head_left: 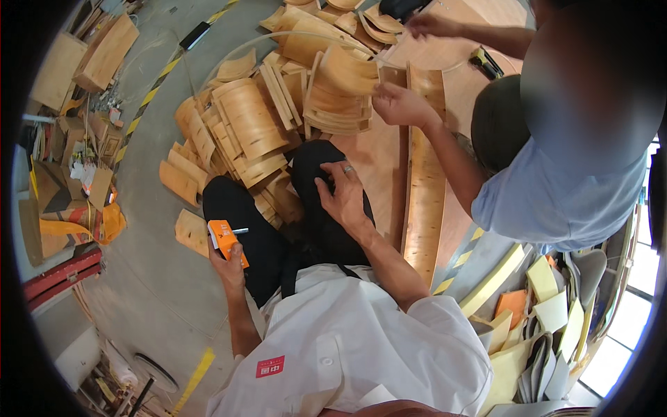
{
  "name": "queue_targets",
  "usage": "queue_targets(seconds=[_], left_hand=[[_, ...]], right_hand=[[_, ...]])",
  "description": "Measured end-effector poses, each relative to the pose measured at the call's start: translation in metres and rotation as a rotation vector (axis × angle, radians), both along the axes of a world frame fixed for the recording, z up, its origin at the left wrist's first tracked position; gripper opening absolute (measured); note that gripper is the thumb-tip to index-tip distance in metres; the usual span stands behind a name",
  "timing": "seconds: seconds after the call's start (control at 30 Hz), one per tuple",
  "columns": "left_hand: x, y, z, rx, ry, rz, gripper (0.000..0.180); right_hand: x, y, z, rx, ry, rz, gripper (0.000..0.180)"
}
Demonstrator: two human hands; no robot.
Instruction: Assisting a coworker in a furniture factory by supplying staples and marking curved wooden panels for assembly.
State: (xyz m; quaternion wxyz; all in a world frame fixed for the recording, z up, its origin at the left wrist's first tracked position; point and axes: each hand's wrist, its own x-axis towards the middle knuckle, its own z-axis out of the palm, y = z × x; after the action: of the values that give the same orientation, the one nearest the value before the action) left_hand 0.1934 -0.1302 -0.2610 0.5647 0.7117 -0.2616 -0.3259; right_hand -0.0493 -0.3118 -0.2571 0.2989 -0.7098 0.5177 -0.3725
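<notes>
Left hand (pixel 228 267) is gripping a boxy orange utility knife (pixel 226 241) with metal tip, beside the left thigh. Right hand (pixel 342 194) is resting spread flat on dark trousers (pixel 316 222), holding nothing. Curved, smooth plywood pieces (pixel 250 125) are lying heaped on the grey floor (pixel 149 278); a co-worker's hand (pixel 399 105) is touching a stack.

Orange utility knife (pixel 226 241), boxy plastic body, short metal blade tip poking out to the right; gripped in the left hand (pixel 229 267) beside the left thigh, tilted with its blade end toward the knee. Right hand (pixel 344 198) flat on the black-trousered right knee, fingers spread, a ring on one finger, holding nothing
</notes>
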Motion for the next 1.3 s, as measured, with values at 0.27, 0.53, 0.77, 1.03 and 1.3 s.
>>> queue_targets(seconds=[0.27, 0.53, 0.77, 1.03, 1.3], left_hand=[[0.016, 0.010, 0.001, 0.067, -0.104, -0.021, 0.066], [0.017, 0.007, 0.013, 0.249, -0.202, -0.036, 0.071], [0.024, 0.009, 0.028, 0.344, -0.250, -0.110, 0.061], [0.025, 0.025, 0.014, 0.405, -0.066, 0.029, 0.059], [0.027, 0.046, -0.006, 0.451, -0.039, 0.113, 0.056]], right_hand=[[-0.006, 0.003, -0.002, 0.003, 0.033, -0.022, 0.030], [-0.005, 0.002, -0.002, -0.131, -0.012, -0.037, 0.028], [-0.007, 0.005, 0.001, 0.009, 0.017, -0.012, 0.030], [-0.005, -0.003, 0.006, -0.082, 0.151, -0.027, 0.034], [-0.003, -0.007, 0.002, -0.018, 0.199, -0.005, 0.036]])
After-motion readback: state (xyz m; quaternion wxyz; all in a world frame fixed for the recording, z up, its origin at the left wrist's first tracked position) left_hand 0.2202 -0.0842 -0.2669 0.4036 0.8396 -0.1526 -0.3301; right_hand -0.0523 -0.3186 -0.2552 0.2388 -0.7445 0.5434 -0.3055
